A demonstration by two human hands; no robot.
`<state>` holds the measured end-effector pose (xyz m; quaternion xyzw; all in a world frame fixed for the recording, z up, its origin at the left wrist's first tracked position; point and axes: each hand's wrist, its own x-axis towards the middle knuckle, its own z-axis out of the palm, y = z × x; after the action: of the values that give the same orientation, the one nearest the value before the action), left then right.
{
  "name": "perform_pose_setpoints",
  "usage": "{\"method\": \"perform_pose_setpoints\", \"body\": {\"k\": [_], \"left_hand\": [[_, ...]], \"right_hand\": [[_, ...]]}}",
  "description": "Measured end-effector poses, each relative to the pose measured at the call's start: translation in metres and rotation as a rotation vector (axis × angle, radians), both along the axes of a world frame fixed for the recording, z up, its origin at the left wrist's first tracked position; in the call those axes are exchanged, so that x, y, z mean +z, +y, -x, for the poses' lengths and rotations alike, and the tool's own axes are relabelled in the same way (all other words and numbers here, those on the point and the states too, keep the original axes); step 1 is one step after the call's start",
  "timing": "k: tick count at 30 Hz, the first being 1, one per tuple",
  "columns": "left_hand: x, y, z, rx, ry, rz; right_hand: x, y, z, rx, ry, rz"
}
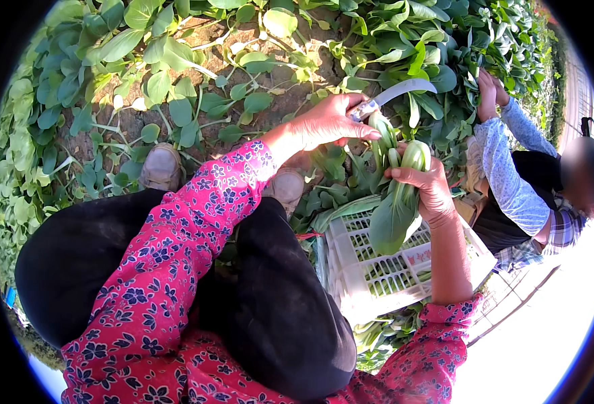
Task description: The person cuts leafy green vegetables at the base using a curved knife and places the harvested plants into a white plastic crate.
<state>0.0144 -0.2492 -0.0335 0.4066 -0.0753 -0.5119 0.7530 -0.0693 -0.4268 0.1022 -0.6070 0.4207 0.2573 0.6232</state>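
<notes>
My left hand (327, 121) grips a small sickle (403, 92) near its base, the curved blade pointing right, away from my fingers. Green stalks (381, 134) lie beside the left thumb and the blade's base; whether that hand holds them too, I cannot tell. In my right hand (425, 189) is a bok choy plant (415, 156), its pale stem end up and its broad leaves hanging down. The two hands are close together but apart. Under the right hand stands a white slatted plastic crate (347, 252) bearing red writing, with greens visible through its slots.
Bok choy plants (418, 30) grow thickly at the upper right. Loose leaves (180, 111) litter the soil before my shoes (161, 166). At right a co-worker in patterned blue sleeves (511, 171) crouches, hands among the plants. Green cloth (342, 212) lies along the crate's edge.
</notes>
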Motion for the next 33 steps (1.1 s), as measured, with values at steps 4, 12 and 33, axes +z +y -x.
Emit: {"method": "perform_pose_setpoints", "body": {"k": [4, 12, 33], "left_hand": [[0.005, 0.008, -0.014, 0.034, -0.041, -0.117], [-0.01, 0.005, -0.01, 0.013, 0.225, -0.143], [-0.067, -0.054, -0.022, 0.163, -0.904, -0.933]], "right_hand": [[0.011, 0.0, -0.025, 0.295, -0.002, 0.223], [-0.05, 0.023, -0.045, 0.383, -0.061, 0.372], [-0.124, -0.009, -0.069, 1.061, 0.158, 1.339]]}}
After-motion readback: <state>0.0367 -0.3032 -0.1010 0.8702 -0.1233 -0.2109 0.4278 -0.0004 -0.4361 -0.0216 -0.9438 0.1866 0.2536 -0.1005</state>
